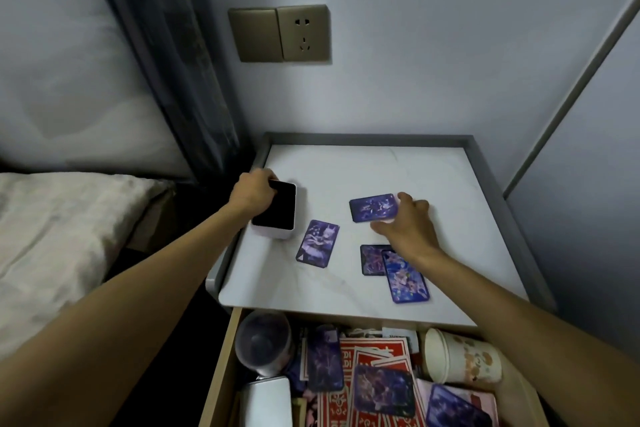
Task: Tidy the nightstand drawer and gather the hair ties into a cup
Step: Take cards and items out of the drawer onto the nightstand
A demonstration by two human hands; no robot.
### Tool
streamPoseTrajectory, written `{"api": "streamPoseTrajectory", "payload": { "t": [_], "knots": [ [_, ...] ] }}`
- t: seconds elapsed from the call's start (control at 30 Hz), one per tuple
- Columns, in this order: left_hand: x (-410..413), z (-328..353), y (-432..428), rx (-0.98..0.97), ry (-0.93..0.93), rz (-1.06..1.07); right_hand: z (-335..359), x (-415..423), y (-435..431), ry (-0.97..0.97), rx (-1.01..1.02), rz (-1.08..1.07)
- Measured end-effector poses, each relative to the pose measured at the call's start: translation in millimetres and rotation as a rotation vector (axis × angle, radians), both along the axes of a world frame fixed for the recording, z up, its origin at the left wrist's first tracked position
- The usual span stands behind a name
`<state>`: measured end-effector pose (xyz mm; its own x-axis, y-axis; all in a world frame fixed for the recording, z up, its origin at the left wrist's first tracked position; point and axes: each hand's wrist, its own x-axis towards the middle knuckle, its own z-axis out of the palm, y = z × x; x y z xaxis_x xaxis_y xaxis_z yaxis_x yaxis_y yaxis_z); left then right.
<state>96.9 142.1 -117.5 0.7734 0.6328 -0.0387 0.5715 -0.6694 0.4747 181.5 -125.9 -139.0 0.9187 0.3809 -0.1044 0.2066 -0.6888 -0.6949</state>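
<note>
Early yet: left hand (251,194) gripping white box (275,215) at left edge of nightstand (346,166), right hand (405,225) pinching purple card (372,207); drawer (221,374) still cluttered, paper cup (460,360) inside, hair ties unseen.

Bronze socket plate (279,33) is sitting on the wall. Dark curtain (180,62) is hanging left of it, rumpled blanket (62,229) lying below.

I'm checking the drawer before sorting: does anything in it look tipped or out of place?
The paper cup lies on its side at the right of the drawer, and cards overlap crookedly beside it.
</note>
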Motion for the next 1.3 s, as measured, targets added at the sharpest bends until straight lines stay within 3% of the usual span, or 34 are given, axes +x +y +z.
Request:
{"api": "streamPoseTrajectory", "payload": {
  "t": [0.13, 0.27, 0.43, 0.5, 0.57, 0.6, 0.67, 0.73, 0.8, 1.07, 1.3],
  "knots": [
    [3, -9, -13, 0.13, 0.031, -0.066, 0, -15, -12, -0.064, -0.006, 0.096],
    [-10, -4, -16, 0.139, 0.026, -0.057, 0, -31, -33, -0.106, 0.019, 0.184],
    [-48, 22, -59, 0.224, -0.217, -0.128, 20, -70, -72, -0.167, 0.09, 0.389],
    [-76, 31, -93, 0.283, -0.355, -0.258, 27, -95, -90, -0.149, -0.021, 0.56],
    [-113, 33, -131, 0.261, -0.421, -0.445, 22, -120, -111, -0.21, -0.273, 0.726],
    [-132, 29, -150, 0.227, -0.379, -0.53, 14, -132, -123, -0.269, -0.413, 0.791],
    [-162, 16, -181, 0.185, -0.117, -0.672, -6, -149, -142, -0.326, -0.645, 0.845],
    [-185, -4, -198, 0.146, 0.181, -0.793, -21, -158, -155, -0.306, -0.788, 0.803],
    [-201, -26, -197, 0.143, 0.338, -0.848, -29, -161, -163, -0.308, -0.854, 0.741],
    [-228, -69, -195, 0.489, 0.529, -0.816, -50, -163, -161, -0.373, -0.893, 0.69],
    [-231, -64, -180, 0.466, 0.623, -0.85, -54, -164, -160, -0.402, -0.97, 0.738]
  ]
}}
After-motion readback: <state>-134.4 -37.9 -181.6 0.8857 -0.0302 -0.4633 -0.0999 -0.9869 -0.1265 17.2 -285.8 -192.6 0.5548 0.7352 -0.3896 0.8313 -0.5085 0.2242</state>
